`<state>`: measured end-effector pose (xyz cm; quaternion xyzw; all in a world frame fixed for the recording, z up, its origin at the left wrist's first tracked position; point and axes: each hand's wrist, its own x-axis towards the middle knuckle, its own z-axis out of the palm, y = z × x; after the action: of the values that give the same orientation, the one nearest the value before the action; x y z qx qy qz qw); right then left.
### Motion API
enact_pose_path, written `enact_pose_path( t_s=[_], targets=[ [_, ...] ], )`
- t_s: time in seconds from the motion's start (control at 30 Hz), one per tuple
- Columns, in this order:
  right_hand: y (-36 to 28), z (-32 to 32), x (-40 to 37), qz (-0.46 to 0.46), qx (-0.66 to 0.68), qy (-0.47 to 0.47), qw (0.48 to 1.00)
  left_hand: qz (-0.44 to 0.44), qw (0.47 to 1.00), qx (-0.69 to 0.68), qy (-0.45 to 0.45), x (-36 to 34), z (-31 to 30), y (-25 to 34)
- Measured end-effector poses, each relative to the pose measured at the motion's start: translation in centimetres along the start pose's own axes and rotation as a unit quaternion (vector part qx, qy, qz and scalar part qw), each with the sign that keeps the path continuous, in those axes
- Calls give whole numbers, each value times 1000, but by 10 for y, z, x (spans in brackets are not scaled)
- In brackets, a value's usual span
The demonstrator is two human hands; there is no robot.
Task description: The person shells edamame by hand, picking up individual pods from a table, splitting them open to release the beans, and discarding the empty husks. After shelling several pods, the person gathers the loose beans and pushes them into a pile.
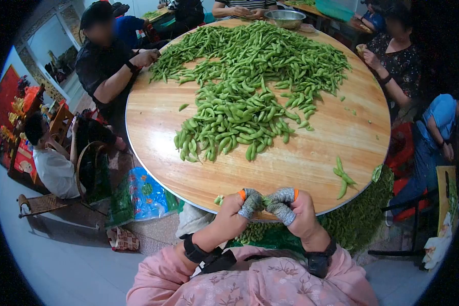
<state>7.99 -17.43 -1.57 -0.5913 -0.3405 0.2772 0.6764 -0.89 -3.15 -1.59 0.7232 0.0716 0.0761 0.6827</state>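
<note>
Both hands meet at the near edge of the round wooden table point(158, 148). Grey finger covers with orange edges wrap the thumbs and some fingers. My left hand point(239, 206) is closed in a pinch, and my right hand point(294, 208) pinches against it from the other side. Between the fingertips shows a bit of a green pod point(265, 202), mostly hidden. A large heap of green pods point(239, 109) spreads from the table's middle to its far side. A few loose pods point(343, 177) lie right of my right hand.
Below the table's near edge are shelled beans point(253, 232) and, to the right, a pile of green husks point(359, 222). A metal bowl point(285, 19) stands at the far edge. People sit around the table; one person's hand point(145, 58) is by the heap's left side.
</note>
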Motion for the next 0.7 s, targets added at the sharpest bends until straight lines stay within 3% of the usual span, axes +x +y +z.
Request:
enact_pose_path(
  t_s=[0.07,0.13,0.23,0.3,0.53,0.63,0.7],
  targets=[
    [-4,-1,0,6,-2,-12,1000,-42,998,-50,-13,-2,-1,8],
    [-8,-1,1,11,-4,-23,1000,-2,999,23,-36,-2,-2,10],
    [-8,-2,0,8,-79,-43,996,-33,994,97,-46,-1,-3,9],
    [-2,-6,-3,18,-162,-23,986,-30,992,108,-55,2,1,3],
    [-18,-19,-14,64,-170,32,983,-49,980,149,-125,20,12,10],
    [-17,-42,-21,46,-232,111,965,11,973,206,-100,24,7,16],
    [-22,-71,-24,42,-319,211,923,-20,964,259,-58,34,-3,23]
  ],
)
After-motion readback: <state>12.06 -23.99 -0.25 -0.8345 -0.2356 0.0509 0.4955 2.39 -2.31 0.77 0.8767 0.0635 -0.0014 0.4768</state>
